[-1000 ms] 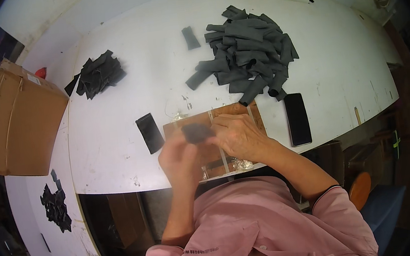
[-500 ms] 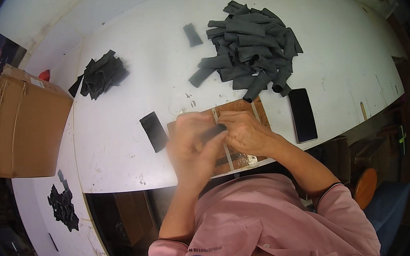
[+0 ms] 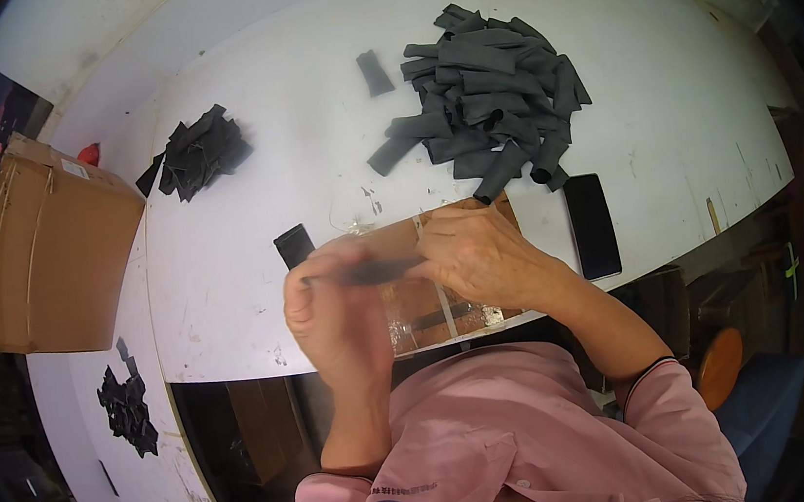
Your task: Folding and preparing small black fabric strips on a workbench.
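A dark grey strip or sleeve of cloth-like material, blurred by motion, stretches between my two hands above a brown taped board. My left hand is closed around its left end, with the thumb side smeared. At the other end, my right hand pinches the piece with its fingertips. Just behind my left hand lies a flat dark piece, partly covered by that hand. Beyond my right hand rises a big heap of dark grey tube-shaped sleeves; the lowest ones reach the board's far edge.
A black phone lies right of the board. One sleeve sits apart from the heap. A smaller pile of dark pieces is at the left, near a cardboard box. More dark scraps lie on the left side surface.
My left hand has moved left and turned, drawing away from my right hand, so the dark piece now spans the gap. It now covers more of the flat piece behind it.
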`<state>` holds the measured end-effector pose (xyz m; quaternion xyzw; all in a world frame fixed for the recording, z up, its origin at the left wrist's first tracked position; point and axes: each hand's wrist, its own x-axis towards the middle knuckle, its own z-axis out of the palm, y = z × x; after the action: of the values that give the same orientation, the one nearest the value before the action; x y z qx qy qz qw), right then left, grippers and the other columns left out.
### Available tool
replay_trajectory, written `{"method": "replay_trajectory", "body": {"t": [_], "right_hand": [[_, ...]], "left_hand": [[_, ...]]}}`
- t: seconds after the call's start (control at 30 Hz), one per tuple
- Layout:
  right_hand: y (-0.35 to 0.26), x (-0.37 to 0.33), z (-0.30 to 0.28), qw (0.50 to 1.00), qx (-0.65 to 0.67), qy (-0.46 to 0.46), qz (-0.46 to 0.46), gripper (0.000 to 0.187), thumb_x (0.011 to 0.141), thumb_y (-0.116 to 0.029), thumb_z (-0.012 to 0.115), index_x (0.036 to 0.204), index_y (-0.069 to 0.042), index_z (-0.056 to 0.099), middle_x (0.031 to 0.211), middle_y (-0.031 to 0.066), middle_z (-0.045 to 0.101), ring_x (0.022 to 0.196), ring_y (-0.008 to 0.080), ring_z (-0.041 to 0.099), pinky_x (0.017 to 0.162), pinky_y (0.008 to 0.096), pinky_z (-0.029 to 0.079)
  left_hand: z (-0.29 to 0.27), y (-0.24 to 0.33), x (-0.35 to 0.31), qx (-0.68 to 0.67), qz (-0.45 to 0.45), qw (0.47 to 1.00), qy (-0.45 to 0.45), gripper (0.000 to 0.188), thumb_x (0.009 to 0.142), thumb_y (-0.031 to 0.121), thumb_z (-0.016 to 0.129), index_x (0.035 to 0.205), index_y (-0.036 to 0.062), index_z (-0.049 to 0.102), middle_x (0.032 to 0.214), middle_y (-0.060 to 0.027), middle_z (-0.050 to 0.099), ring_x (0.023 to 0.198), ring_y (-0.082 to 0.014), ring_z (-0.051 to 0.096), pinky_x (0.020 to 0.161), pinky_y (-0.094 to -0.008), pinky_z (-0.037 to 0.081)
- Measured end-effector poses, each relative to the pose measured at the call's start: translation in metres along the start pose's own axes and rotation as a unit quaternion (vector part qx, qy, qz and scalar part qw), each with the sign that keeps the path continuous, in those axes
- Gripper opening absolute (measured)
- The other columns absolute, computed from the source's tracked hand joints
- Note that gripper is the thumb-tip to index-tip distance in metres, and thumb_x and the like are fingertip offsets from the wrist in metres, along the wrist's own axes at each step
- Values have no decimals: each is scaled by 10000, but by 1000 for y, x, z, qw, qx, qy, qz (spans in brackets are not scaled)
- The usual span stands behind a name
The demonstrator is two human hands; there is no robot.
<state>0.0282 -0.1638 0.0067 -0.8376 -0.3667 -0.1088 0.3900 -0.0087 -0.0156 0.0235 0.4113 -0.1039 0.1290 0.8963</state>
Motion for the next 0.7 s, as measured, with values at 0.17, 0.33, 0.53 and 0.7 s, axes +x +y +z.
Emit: {"method": "replay_trajectory", "body": {"t": [0.17,0.33,0.53,0.7], "right_hand": [[3,-9,20,999,-37,-26,13,265,757,-261,566,637,-31,514,617,93,528,620,271,535,538,372,419],[1,-10,13,998,-37,-39,14,281,763,-273,559,624,-35,505,607,92,527,615,270,544,537,371,420],[3,-4,14,999,10,-40,34,239,753,-224,579,664,-11,519,603,116,517,582,287,525,529,365,414],[13,36,-41,864,462,86,182,439,898,-331,363,685,6,548,538,50,484,507,118,476,538,239,421]], "left_hand": [[-17,-8,-10,-49,-80,995,43,128,804,143,562,872,37,550,871,-95,547,902,-229,477,853,-362,382],[-20,-7,-5,15,-34,999,30,129,804,142,561,865,29,549,863,-114,558,903,-239,482,857,-369,372],[-31,-16,4,159,-19,986,52,130,821,94,528,896,-12,542,878,-121,570,859,-201,510,813,-319,391],[-131,-35,29,618,73,751,224,380,779,173,552,1086,-41,487,982,-146,515,876,-213,481,733,-313,406]]}}
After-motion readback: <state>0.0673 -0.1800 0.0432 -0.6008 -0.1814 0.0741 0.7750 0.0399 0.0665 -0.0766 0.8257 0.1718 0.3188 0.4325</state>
